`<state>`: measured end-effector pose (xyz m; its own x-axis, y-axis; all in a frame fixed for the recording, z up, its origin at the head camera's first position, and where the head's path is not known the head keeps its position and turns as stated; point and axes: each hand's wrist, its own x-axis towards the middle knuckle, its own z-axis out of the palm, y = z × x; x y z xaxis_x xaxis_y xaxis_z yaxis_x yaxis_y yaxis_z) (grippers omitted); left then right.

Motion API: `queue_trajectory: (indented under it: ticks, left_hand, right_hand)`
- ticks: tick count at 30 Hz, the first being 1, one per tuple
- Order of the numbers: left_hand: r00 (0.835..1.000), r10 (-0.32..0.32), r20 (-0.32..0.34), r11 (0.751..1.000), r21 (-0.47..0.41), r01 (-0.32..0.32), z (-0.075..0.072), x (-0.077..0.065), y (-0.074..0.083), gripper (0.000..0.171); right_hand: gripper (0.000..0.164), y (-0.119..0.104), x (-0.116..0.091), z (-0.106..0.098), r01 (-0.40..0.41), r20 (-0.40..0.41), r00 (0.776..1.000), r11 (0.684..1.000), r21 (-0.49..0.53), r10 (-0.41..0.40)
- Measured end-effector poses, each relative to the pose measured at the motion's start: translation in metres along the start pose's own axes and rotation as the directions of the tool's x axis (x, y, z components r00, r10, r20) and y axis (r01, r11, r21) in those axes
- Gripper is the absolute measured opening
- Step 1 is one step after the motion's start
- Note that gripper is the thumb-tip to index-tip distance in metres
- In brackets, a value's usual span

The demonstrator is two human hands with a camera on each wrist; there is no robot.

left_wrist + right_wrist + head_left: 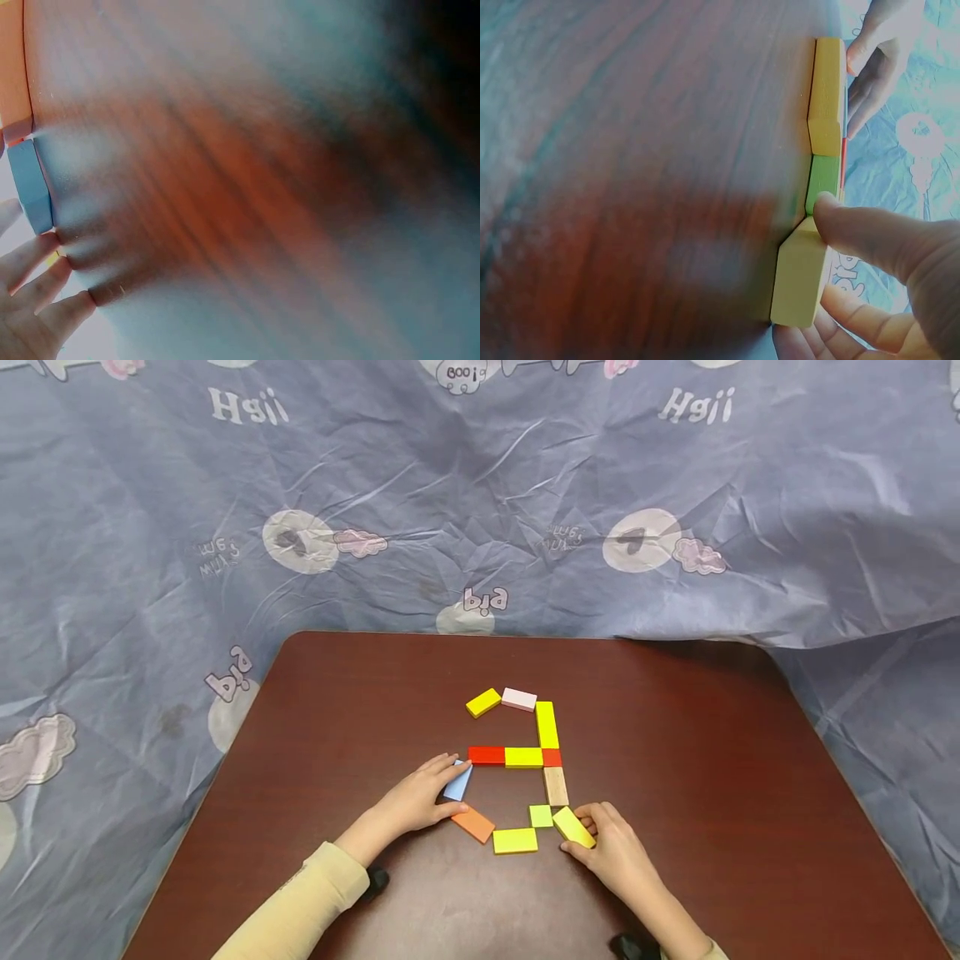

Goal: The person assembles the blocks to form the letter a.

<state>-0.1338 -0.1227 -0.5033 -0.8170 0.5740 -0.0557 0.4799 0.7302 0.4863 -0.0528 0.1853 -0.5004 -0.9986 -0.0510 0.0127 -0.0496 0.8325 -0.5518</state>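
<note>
In the head view my left hand (415,795) lies over the left side of a pattern of flat wooden blocks. Its fingers, extended and slightly spread, touch the blue block (457,782), and the thumb reaches the end of the orange block (472,823). My right hand (613,850) pinches a yellow block (573,828) at the lower right, thumb on one side and fingers on the other. That block lies beside a small green block (541,816). Left of the green one is another yellow block (826,97). In the left wrist view the blue block (30,186) sits beside the fingertips.
A red block (487,756), a yellow block (523,757) and a small red block (551,757) form a row. Above stand a long yellow block (547,725), a pink block (519,699) and a tilted yellow block (483,702); below, a plain wood block (556,787). A patterned cloth (480,527) hangs behind the brown table (675,718).
</note>
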Motion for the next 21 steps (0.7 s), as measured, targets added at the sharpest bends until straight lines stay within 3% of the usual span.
queue_trajectory:
  ticks: [21]
  left_hand:
    - [1.0,-0.002,0.012,1.0,0.01,0.001,-0.0009,0.0027,0.0029,0.069]
  right_hand:
    - [0.043,0.0039,0.0019,-0.0004,0.004,-0.006,1.0,1.0,0.001,-0.004]
